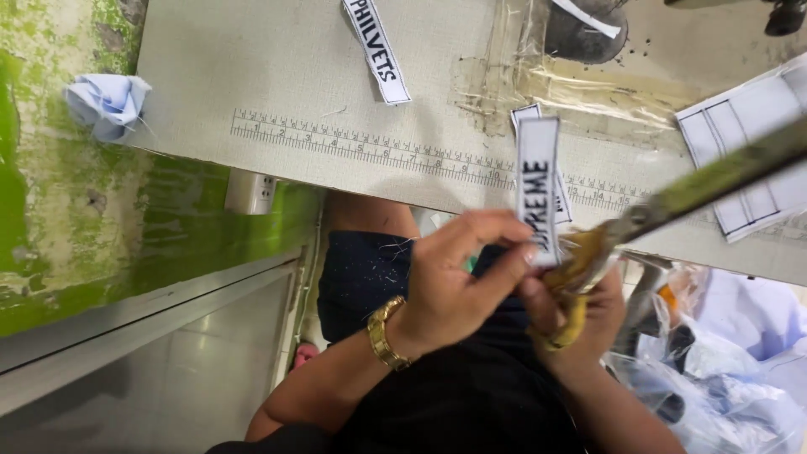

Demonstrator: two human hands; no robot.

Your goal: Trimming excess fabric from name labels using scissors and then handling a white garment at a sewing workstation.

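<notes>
At the table edge: a person sits against a grey worktable (252, 76) with a ruler scale printed along its near side, both hands raised just in front of it.
Left hand: the left hand (458, 277), a gold bracelet (385, 334) on its wrist, pinches the lower end of a white fabric label strip (538, 181) between thumb and fingertips; the other fingers are curled in close.
Strip in hand: it stands upright with dark block lettering running along it, and a second strip shows just behind it.
Right hand: the right hand (580, 315) is closed around the yellow-wrapped handles of a pair of scissors (672, 197); the fingers are wrapped tight, not spread.
Scissor blades: long and blurred, they run up and to the right from the strip's lower end; whether they are parted or closed on the cloth I cannot tell.
Done so far, by the look of it: one finished lettered strip (377, 49) lies flat on the table at the top, well apart from the hands.
Left to do, by the look of it: the held strip seems to be getting its end trimmed, and a white sheet with ruled outlines (744, 143) at the right edge looks uncut.
Around: a crumpled pale blue cloth (105, 102) at the table's left corner, clear plastic film (572, 84) on the table near the top, and bagged fabric (714, 378) beside the right arm.
</notes>
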